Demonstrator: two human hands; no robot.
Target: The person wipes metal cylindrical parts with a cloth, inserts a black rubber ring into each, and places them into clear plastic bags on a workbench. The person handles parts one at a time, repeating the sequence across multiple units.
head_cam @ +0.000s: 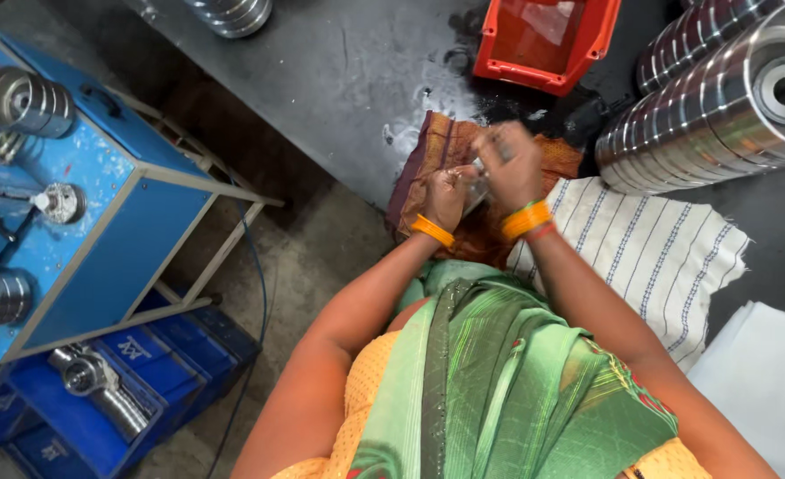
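My left hand [448,192] and my right hand [509,162] are together over a brown-orange cloth [437,146] at the dark table's near edge. Both close on a small shiny metal part [476,186] held between them; most of it is hidden by my fingers. Orange bangles ring both wrists. My right hand lies on top, my left hand beneath and to the left.
A white striped cloth [649,253] lies to the right of my hands. Large grooved metal pulleys [720,106] are stacked at the right. A red plastic bin [547,40] sits beyond my hands. A blue machine stand [73,204] and blue crates [117,390] with metal parts are to the left.
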